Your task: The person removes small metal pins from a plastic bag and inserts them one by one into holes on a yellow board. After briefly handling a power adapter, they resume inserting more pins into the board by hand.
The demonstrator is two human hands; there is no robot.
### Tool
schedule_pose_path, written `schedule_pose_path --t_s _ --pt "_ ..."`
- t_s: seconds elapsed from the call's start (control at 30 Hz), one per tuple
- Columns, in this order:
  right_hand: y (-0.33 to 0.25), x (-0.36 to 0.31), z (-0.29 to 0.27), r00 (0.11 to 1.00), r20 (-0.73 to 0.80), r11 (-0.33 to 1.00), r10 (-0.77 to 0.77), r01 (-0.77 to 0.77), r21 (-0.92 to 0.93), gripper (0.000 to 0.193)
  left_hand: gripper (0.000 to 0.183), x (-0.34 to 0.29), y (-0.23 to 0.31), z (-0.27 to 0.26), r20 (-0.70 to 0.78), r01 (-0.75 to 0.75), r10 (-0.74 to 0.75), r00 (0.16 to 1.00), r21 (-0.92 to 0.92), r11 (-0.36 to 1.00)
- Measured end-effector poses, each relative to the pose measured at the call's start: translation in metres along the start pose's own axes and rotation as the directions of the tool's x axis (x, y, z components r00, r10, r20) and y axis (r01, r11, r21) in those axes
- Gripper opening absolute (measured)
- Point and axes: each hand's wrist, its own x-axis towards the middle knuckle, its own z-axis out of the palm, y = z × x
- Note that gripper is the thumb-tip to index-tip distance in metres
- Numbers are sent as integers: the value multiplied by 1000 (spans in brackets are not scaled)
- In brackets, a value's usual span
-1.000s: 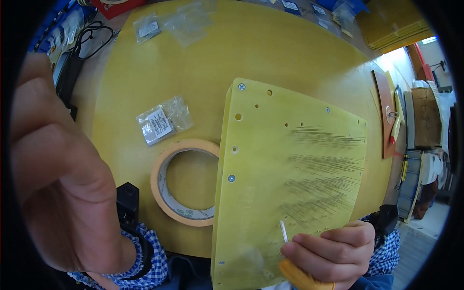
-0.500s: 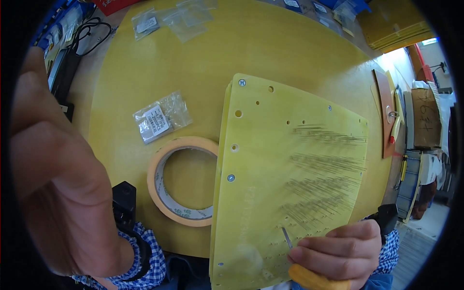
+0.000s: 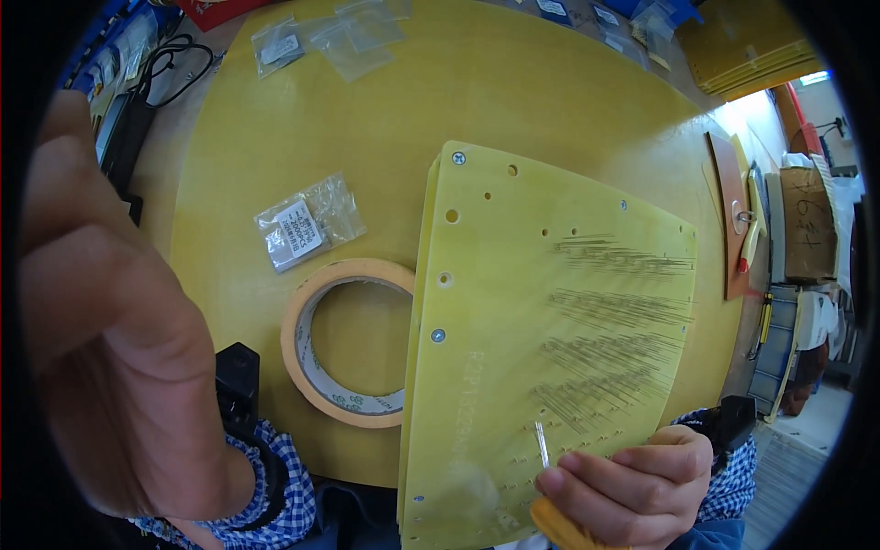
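Observation:
A stack of yellow-green boards (image 3: 495, 302) with screws and drilled holes lies tilted at centre right. Rows of thin metal pins (image 3: 614, 357) stick out of its top face. Low over the board, my right hand (image 3: 632, 490) is closed around a thin, straight, shiny metal piece (image 3: 542, 444), its far end near the lowest pin row. An orange-yellow covering or handle (image 3: 564, 527) shows under the fingers. My left hand (image 3: 119, 321) is raised large at the left edge, close to the camera; its fingertips are cut off by the dark rim.
Left of the board, partly beneath its edge, lies a roll of tan tape (image 3: 302, 353). Behind it is a labelled clear bag (image 3: 307, 225). More clear bags (image 3: 353, 41) lie at the far edge. A brown panel (image 3: 729, 215) and cardboard box (image 3: 811, 220) stand right.
My right hand has shifted slightly left, and the metal piece stands a little more upright, catching more light. The left hand is nearly unmoved.

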Motion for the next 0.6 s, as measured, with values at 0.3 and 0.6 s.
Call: schedule_pose_path --t_s 0.3,0.6 --pt "-7 9 -9 946 46 879 320 -315 357 17 10 14 -22 5 13 -5 5 1000 5 1000" --pt "5 1 -4 995 64 995 -71 66 81 14 10 10 -19 4 19 -2 2 1000 18 1000"
